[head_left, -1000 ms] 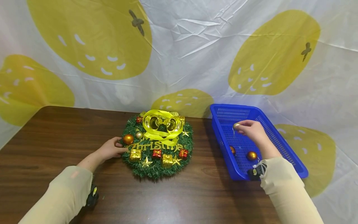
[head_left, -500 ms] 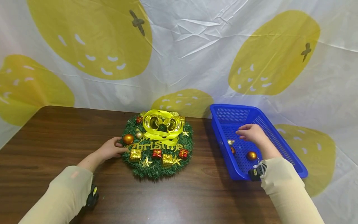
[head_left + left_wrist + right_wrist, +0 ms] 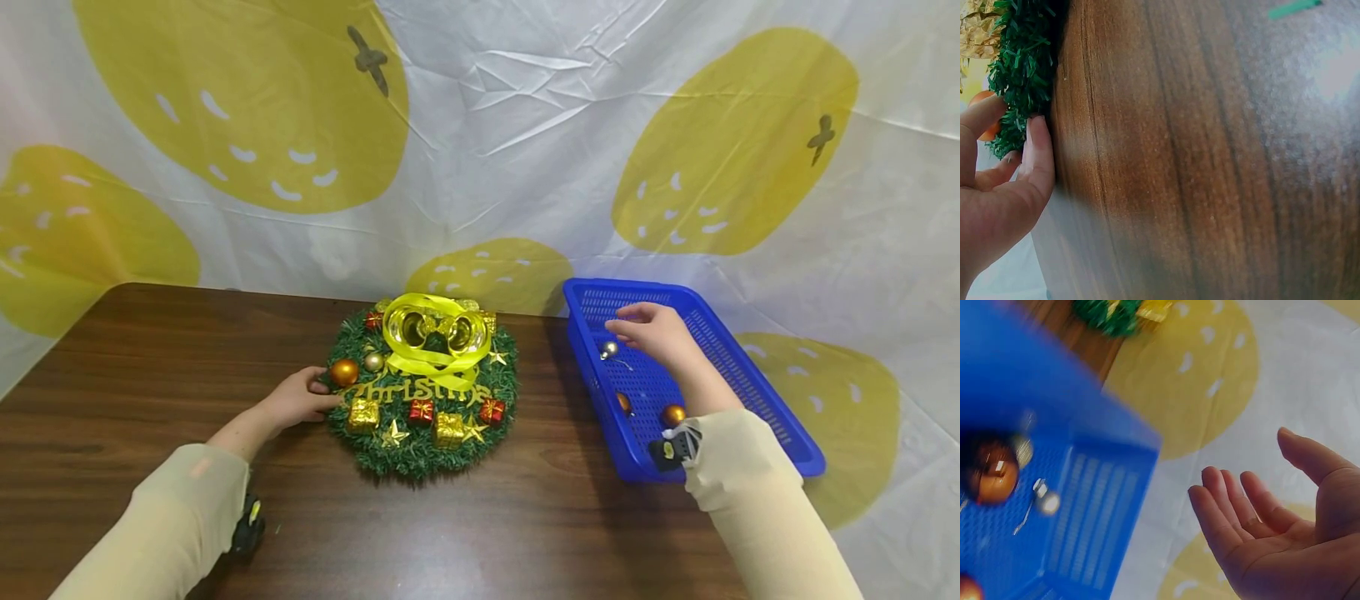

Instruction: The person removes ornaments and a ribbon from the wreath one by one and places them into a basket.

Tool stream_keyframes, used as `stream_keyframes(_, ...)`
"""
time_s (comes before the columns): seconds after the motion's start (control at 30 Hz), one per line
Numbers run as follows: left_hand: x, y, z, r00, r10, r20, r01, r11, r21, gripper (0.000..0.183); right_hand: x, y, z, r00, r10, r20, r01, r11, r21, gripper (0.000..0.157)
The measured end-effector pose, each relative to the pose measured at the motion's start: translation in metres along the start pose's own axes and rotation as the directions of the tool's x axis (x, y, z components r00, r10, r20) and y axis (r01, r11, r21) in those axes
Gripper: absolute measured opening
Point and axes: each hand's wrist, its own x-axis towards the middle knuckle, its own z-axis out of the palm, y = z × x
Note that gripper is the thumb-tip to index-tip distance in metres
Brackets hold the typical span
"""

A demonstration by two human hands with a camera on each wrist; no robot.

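**Pale ball (image 3: 609,349) just below the right hand (image 3: 654,333)**

The right fingers, parted and holding nothing, hang over the blue basket (image 3: 630,304). In the head view the ball lies just beneath their tips, beside the basket's left wall; its cap tilts toward that wall, its string trails right. Orange balls (image 3: 673,416) sit nearer the wrist. Well to the left, the left hand (image 3: 296,396) grips the edge of the wreath (image 3: 412,454) on the desk (image 3: 540,533).

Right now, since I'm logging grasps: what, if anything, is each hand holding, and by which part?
The left hand grips the Christmas wreath by its left edge, beside the orange bauble. The right hand, above the blue basket, holds nothing.
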Motion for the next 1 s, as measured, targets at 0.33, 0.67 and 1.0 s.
stream_keyframes(0.33, 0.002, 0.000, 0.000, 1.000, -0.009, 0.001, 0.009, 1.000, 0.013, 0.075, 0.004, -0.044, 0.024, 0.997, -0.066, 0.041, 0.060, 0.989, 0.135, 0.054)
stream_keyframes(0.67, 0.001, 0.001, 0.000, 1.000, -0.011, 0.000, 0.011, 1.000, 0.007, 0.074, 0.011, -0.069, 0.056, 0.992, -0.114, 0.056, 0.096, 0.961, 0.260, 0.050)
stream_keyframes(1.0, 0.000, 0.001, 0.000, 1.000, -0.015, 0.000, 0.015, 1.000, 0.022, 0.074, 0.012, -0.087, 0.085, 0.988, -0.112, 0.103, 0.077, 0.952, 0.297, 0.053)
